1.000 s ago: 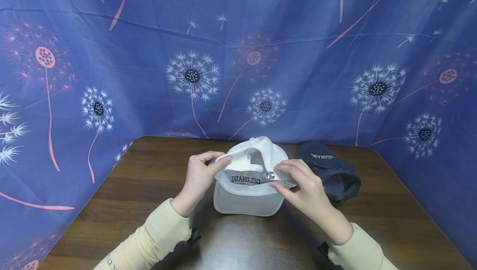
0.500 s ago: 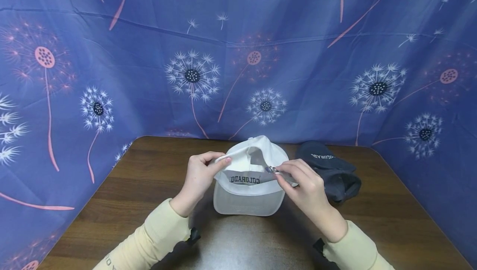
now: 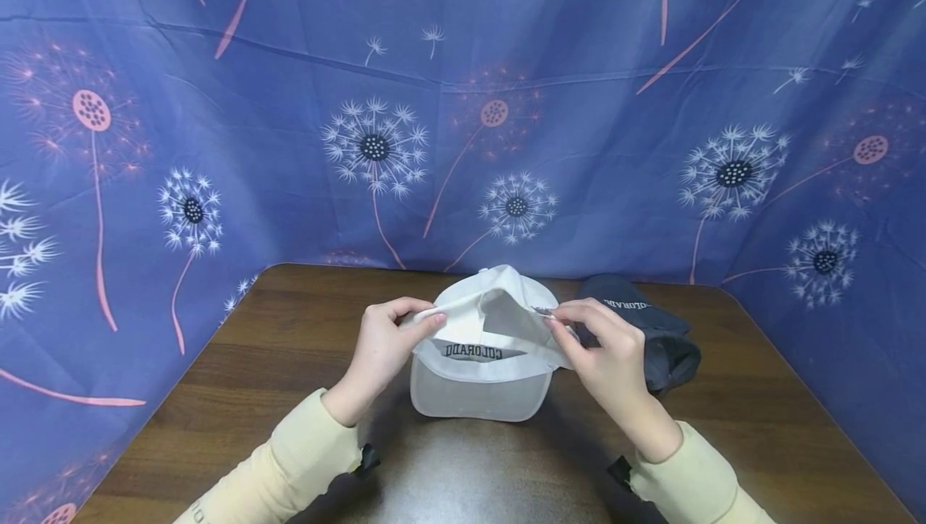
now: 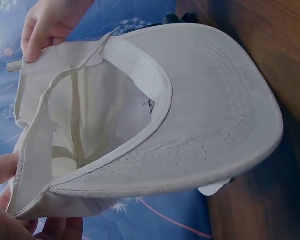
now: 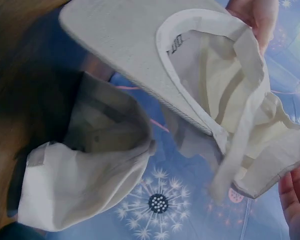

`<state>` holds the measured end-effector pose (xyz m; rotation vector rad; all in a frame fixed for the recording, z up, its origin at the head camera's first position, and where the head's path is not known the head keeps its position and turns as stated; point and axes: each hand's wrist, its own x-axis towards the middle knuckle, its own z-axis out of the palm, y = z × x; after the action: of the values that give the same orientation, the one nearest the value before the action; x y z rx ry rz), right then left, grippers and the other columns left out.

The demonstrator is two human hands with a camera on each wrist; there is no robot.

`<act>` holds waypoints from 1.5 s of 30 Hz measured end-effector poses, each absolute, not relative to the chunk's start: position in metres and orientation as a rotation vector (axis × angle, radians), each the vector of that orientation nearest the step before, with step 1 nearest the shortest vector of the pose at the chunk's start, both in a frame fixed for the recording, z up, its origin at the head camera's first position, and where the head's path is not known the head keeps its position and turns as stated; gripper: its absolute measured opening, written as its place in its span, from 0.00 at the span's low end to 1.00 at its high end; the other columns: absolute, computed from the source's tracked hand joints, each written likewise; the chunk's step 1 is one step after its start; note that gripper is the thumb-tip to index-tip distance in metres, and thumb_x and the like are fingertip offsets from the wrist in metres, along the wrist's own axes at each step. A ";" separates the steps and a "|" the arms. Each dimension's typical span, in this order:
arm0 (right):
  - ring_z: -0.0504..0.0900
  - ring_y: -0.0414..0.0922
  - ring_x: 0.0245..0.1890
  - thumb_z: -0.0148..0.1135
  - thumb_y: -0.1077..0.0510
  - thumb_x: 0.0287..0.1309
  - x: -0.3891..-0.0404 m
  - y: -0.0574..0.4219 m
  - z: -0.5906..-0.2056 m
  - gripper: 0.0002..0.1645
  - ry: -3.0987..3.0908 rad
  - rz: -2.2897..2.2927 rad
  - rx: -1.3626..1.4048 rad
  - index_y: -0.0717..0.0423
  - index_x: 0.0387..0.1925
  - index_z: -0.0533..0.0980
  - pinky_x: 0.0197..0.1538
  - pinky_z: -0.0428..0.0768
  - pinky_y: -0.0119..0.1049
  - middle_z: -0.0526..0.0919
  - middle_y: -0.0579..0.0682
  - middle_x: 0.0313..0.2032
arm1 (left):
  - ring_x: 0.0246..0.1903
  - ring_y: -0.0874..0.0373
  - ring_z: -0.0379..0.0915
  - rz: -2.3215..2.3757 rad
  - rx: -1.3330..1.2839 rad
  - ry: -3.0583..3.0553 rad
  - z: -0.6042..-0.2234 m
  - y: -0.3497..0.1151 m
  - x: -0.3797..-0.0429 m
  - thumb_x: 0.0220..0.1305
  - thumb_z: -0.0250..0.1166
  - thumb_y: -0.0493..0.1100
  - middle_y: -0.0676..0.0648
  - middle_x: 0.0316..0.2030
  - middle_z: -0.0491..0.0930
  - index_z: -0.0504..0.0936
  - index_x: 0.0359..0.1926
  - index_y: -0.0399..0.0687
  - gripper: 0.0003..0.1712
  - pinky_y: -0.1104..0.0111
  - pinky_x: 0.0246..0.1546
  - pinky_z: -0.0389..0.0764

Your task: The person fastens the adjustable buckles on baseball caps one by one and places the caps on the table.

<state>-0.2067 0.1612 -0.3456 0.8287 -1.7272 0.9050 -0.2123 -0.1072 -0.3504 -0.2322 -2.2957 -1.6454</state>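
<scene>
1. While the pale sleeves (image 3: 304, 448) run off the bottom edge, dark bits of wrist gear beneath the cuffs are too shadowed to make out.
2. The left hand (image 3: 382, 347) pinches the near rear edge of the white cap (image 3: 463, 323) between thumb and fingers; in the left wrist view this hand is cut off at the frame's edge.
3. The right hand (image 3: 608, 351) pinches the cap's opposite rear edge; a small shiny piece at its fingertips is mostly covered and blurred.
4. The white cap sits between both hands, its brim toward the person, the opening facing up; "COLORADO" reads reversed inside. Whether it touches the table (image 3: 477, 476), I cannot tell.
5. Beyond the right hand lies a dark cap (image 3: 654, 317), its lettering partly lost. Whether the crumpled part below is a second cap is unclear.
6. Dandelion-printed blue cloth (image 3: 289, 146) hangs behind, cropped all round.
</scene>
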 end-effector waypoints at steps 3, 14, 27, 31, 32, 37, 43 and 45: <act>0.81 0.39 0.31 0.72 0.73 0.35 -0.205 0.162 -0.342 0.12 -1.773 0.967 0.782 0.58 0.26 0.82 0.41 0.75 0.21 0.84 0.50 0.26 | 0.31 0.61 0.77 -1.582 -0.287 -2.309 -0.350 -0.109 -0.210 0.47 0.75 0.44 0.49 0.30 0.85 0.87 0.33 0.47 0.10 0.74 0.31 0.75; 0.81 0.33 0.30 0.65 0.83 0.35 -0.183 0.151 -0.315 0.13 -1.788 1.263 0.765 0.70 0.26 0.79 0.36 0.78 0.21 0.82 0.59 0.26 | 0.39 0.62 0.79 -1.225 -0.500 -2.305 -0.355 -0.111 -0.204 0.47 0.76 0.44 0.55 0.36 0.84 0.86 0.36 0.51 0.13 0.66 0.40 0.78; 0.82 0.34 0.29 0.67 0.77 0.45 -0.198 0.156 -0.333 0.07 -1.781 1.491 0.736 0.71 0.29 0.79 0.34 0.79 0.24 0.84 0.43 0.30 | 0.45 0.58 0.74 -1.006 -0.717 -2.098 -0.334 -0.096 -0.196 0.43 0.77 0.38 0.52 0.39 0.83 0.83 0.43 0.46 0.22 0.66 0.48 0.74; 0.83 0.35 0.29 0.65 0.78 0.44 -0.198 0.155 -0.332 0.07 -1.746 1.525 0.776 0.72 0.29 0.79 0.34 0.79 0.24 0.84 0.45 0.30 | 0.46 0.57 0.74 -1.027 -0.829 -2.032 -0.317 -0.083 -0.191 0.44 0.76 0.37 0.50 0.40 0.83 0.83 0.44 0.44 0.22 0.67 0.49 0.74; 0.83 0.36 0.29 0.65 0.79 0.44 -0.198 0.154 -0.332 0.08 -1.736 1.538 0.786 0.72 0.30 0.79 0.35 0.79 0.24 0.84 0.45 0.31 | 0.46 0.57 0.75 -1.030 -0.853 -2.029 -0.313 -0.079 -0.190 0.45 0.76 0.37 0.50 0.41 0.83 0.83 0.44 0.43 0.22 0.67 0.50 0.74; 0.83 0.36 0.28 0.63 0.83 0.41 -0.192 0.149 -0.325 0.11 -1.733 1.507 0.806 0.72 0.29 0.79 0.32 0.78 0.23 0.84 0.46 0.31 | 0.48 0.59 0.74 -1.042 -0.935 -2.055 -0.299 -0.063 -0.187 0.49 0.74 0.38 0.50 0.44 0.82 0.82 0.47 0.44 0.21 0.70 0.52 0.74; 0.82 0.36 0.28 0.63 0.84 0.39 -0.193 0.147 -0.328 0.14 -1.742 1.480 0.829 0.71 0.29 0.79 0.32 0.78 0.23 0.84 0.49 0.30 | 0.47 0.60 0.75 -1.050 -0.963 -2.056 -0.296 -0.053 -0.189 0.50 0.73 0.39 0.50 0.44 0.82 0.83 0.47 0.45 0.20 0.71 0.54 0.72; 0.82 0.36 0.27 0.64 0.84 0.38 -0.195 0.147 -0.332 0.15 -1.738 1.465 0.843 0.70 0.30 0.79 0.32 0.78 0.23 0.84 0.52 0.30 | 0.46 0.60 0.75 -1.046 -0.972 -2.052 -0.296 -0.052 -0.189 0.50 0.73 0.39 0.51 0.43 0.82 0.83 0.46 0.46 0.19 0.72 0.50 0.74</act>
<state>-0.1954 0.1470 -0.3316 0.8426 -1.7380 1.4646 -0.1892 -0.0518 -0.2962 -0.9719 -2.0519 -1.0462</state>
